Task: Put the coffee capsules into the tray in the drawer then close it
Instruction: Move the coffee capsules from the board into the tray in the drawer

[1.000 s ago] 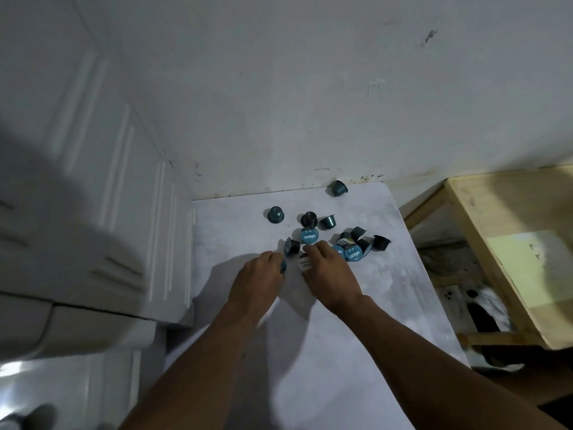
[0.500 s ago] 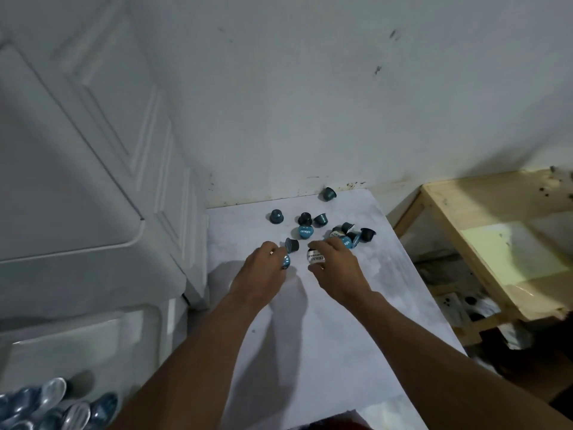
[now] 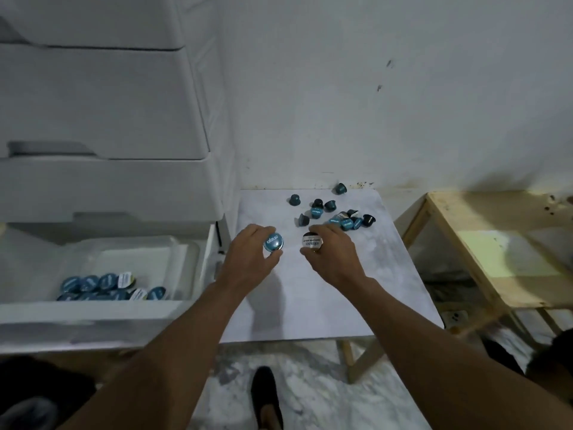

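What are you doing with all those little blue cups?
A person is sorting coffee capsules. The left hand holds a blue-lidded capsule and the right hand holds a white-lidded capsule, both lifted off the small white table. More loose capsules lie scattered near the wall. The drawer on the left is open, with capsules already lined up in its tray.

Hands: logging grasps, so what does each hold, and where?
Left hand: blue-lidded capsule, by its sides. Right hand: white-lidded capsule, likewise.
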A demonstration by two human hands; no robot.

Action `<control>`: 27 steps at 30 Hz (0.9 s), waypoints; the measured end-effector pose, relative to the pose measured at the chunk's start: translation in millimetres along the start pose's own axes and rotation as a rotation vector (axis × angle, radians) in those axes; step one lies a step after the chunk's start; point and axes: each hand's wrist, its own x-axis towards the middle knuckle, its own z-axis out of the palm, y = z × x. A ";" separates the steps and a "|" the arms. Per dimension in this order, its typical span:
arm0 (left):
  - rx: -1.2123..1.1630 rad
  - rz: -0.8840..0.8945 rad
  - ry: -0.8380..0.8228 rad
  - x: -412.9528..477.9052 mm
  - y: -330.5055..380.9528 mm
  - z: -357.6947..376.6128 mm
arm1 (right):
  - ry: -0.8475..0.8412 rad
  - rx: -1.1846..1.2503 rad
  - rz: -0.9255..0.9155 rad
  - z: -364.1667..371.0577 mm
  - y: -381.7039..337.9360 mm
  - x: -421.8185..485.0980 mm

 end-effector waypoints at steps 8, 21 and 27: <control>0.129 -0.085 0.067 -58.3 -22.7 -79.8 | -0.021 0.058 -0.165 23.4 -85.2 -32.0; 0.198 -0.103 0.035 -116.1 -146.5 -221.7 | -0.057 0.099 -0.221 132.0 -257.1 -53.6; 0.224 -0.075 -0.030 -115.1 -197.3 -266.7 | -0.016 0.058 -0.140 158.8 -298.5 -58.7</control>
